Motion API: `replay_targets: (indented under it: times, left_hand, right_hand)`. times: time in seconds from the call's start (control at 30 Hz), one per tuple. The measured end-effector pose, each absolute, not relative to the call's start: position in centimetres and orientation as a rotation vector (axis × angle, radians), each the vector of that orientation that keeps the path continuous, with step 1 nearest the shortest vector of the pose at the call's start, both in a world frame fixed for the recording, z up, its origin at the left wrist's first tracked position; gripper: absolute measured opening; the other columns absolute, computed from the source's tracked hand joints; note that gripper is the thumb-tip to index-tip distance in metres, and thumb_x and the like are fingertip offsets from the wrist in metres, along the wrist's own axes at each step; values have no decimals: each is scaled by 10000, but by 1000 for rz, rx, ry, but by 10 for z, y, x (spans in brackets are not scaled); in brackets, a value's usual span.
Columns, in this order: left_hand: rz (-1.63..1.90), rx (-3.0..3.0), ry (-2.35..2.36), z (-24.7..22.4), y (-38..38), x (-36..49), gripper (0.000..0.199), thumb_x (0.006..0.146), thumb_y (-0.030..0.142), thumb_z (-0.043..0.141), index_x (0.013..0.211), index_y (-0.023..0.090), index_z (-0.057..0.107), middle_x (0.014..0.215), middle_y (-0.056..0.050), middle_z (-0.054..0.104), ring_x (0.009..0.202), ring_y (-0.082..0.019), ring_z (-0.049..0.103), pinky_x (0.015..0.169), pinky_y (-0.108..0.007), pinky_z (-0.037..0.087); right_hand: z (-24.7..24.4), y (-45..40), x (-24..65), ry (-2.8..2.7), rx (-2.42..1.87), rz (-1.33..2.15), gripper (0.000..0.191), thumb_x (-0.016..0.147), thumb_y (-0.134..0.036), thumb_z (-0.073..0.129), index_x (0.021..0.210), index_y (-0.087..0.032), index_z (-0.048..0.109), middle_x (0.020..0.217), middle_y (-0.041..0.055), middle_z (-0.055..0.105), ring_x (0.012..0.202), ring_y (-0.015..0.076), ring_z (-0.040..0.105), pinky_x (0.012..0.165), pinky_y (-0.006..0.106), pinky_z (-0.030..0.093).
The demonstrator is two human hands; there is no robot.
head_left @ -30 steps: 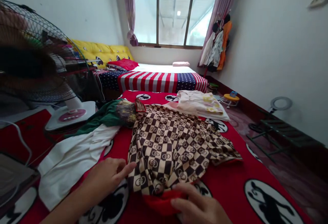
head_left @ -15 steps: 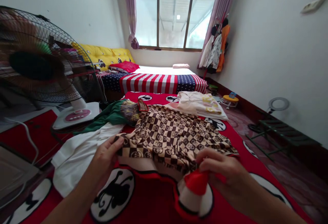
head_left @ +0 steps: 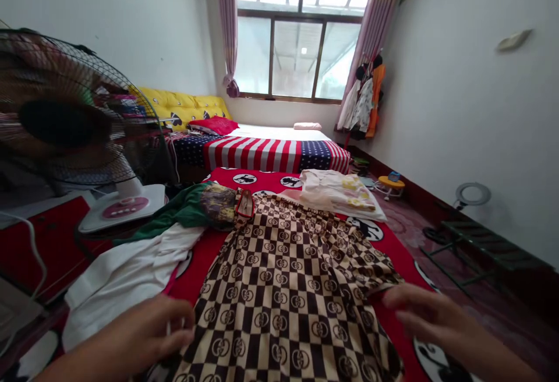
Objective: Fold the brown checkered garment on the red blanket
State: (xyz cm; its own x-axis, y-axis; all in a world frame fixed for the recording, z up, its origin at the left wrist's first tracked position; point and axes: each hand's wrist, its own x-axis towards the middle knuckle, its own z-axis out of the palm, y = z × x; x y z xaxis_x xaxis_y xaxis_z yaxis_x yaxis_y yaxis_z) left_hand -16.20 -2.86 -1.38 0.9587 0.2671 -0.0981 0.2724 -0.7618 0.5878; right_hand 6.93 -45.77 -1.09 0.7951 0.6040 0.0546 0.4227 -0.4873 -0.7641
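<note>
- The checkered garment [head_left: 283,277], brown and beige with a ring-like print, lies spread on the red blanket [head_left: 209,245], between the two hands; its near end runs out of view at the bottom.
- Its collar [head_left: 245,204], edged in red, is at the far left corner, close to the dark patterned part of the green garment [head_left: 174,216].
- The left hand [head_left: 159,329] is just beside the garment's left edge, fingers curled, with a gap between thumb and fingers; it appears to hold nothing, and whether the fingertips touch the cloth is unclear.
- The right hand [head_left: 421,315] is by the sleeve on the right, its fingers loosely bent and parted, with nothing seen in them; contact with the sleeve cannot be told.
- The white cloth [head_left: 122,280] lies left of the checkered garment, partly behind the left hand and forearm.
- The pale garment [head_left: 336,190] with yellow print lies flat beyond the checkered one, toward the right.
- Further left stands the fan [head_left: 65,120], its white base [head_left: 126,207] near the green garment.
- Beyond the blanket is the bed [head_left: 262,152] with a striped and starred cover, below the window [head_left: 297,59].
</note>
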Motion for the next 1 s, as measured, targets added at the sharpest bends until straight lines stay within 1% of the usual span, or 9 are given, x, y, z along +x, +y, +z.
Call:
replay_targets:
  times: [0.07, 0.13, 0.2, 0.3, 0.4, 0.53, 0.67, 0.83, 1.0]
  left_hand:
    - [73, 2484, 319, 1, -19, -119, 312, 772, 462, 571, 960, 259, 718, 838, -22, 727, 761, -218, 666, 701, -270, 503]
    - [309, 2549, 277, 7, -12, -68, 405, 804, 430, 549, 1128, 209, 649, 1029, -71, 701, 930, -241, 648, 842, -316, 485]
    - [535, 2644, 195, 3, -5, -20, 442, 814, 381, 543, 1205, 182, 598, 1193, -106, 623, 1107, -258, 572, 976, -359, 418]
    - [679, 2833, 256, -12, 3, 35, 472, 827, 369, 539, 1258, 178, 569, 1305, -143, 525, 1228, -299, 464, 1021, -415, 370]
    - [625, 2978, 312, -23, 10, 63, 500, 800, 381, 576, 1267, 203, 578, 1228, -158, 553, 1166, -341, 492, 942, -443, 412]
    - [548, 2984, 247, -23, 18, 70, 256, 798, 227, 503, 950, 231, 709, 980, -74, 616, 943, -236, 594, 791, -306, 457]
    - [705, 2948, 382, -15, 29, 56, 250, 795, 200, 460, 874, 214, 697, 947, -51, 610, 842, -195, 605, 730, -281, 455]
    - [587, 3132, 501, -8, 32, 41, 180, 722, 222, 544, 740, 245, 722, 971, -65, 618, 963, -271, 575, 742, -334, 462]
    - [771, 3027, 516, -7, 18, 59, 330, 828, 412, 526, 1054, 216, 665, 1108, -86, 607, 1078, -262, 548, 914, -346, 443]
  right_hand:
    - [-8, -433, 106, -538, -2127, 321, 314, 749, -454, 626, 913, -190, 668, 610, 46, 656, 583, 198, 648, 516, 260, 520]
    - [-11, -406, 141, -352, -2131, 279, 370, 772, -398, 590, 1054, -159, 602, 662, 50, 663, 617, 200, 670, 504, 253, 519]
    - [-20, -383, 171, -253, -2241, 224, 460, 802, -317, 548, 1224, -140, 493, 817, 76, 684, 660, 188, 689, 512, 247, 524]
    - [-38, -358, 204, -194, -2468, 134, 618, 790, -277, 573, 1345, -94, 371, 958, 135, 676, 635, 189, 684, 502, 266, 506]
    - [-49, -349, 224, -232, -2627, -5, 515, 723, -311, 668, 1159, -62, 555, 974, 190, 667, 758, 262, 676, 575, 307, 483]
    - [-36, -356, 244, -414, -2772, -138, 139, 716, -291, 673, 704, -153, 666, 758, 98, 682, 817, 265, 651, 657, 285, 431]
    - [-5, -375, 267, -414, -2822, -386, 224, 823, -192, 496, 924, -154, 691, 988, 133, 676, 979, 272, 615, 747, 297, 417]
    - [2, -362, 281, -410, -2836, -420, 290, 736, -134, 574, 1001, -138, 692, 1154, 177, 611, 940, 298, 627, 751, 338, 444]
    - [-23, -298, 272, -690, -2702, -326, 309, 820, -356, 586, 1043, -160, 672, 1040, 102, 675, 946, 221, 628, 818, 279, 454]
